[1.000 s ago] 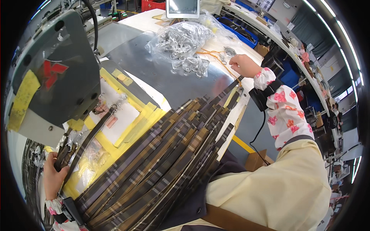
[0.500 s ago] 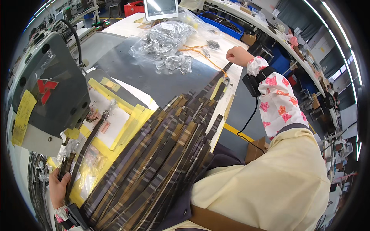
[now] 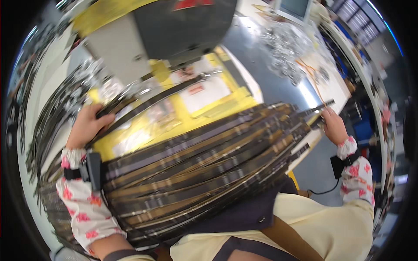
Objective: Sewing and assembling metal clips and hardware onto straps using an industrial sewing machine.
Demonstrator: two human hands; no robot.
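Observation:
A thick spread of plaid straps, brown, purple and dark grey, lies across the table edge in front of my body. At its right end my right hand is closed on the end of one plaid strap, whose dark tip sticks out past the fingers. On the left, my left hand is closed round dark straps whose ends carry plastic-wrapped metal hardware. Beside it a single dark strap with a metal clasp runs across the yellow-taped work plate, beneath a dark grey machine head.
At the far left hangs a row of straps with wrapped metal ends. Behind the plate lies a clear bag of metal hardware, with an orange cord nearby. A tablet stands at the back.
My view has swung left and come closer to the machine. My right hand has drawn nearer to the strap ends, still gripping a strap. My left hand keeps its hold.

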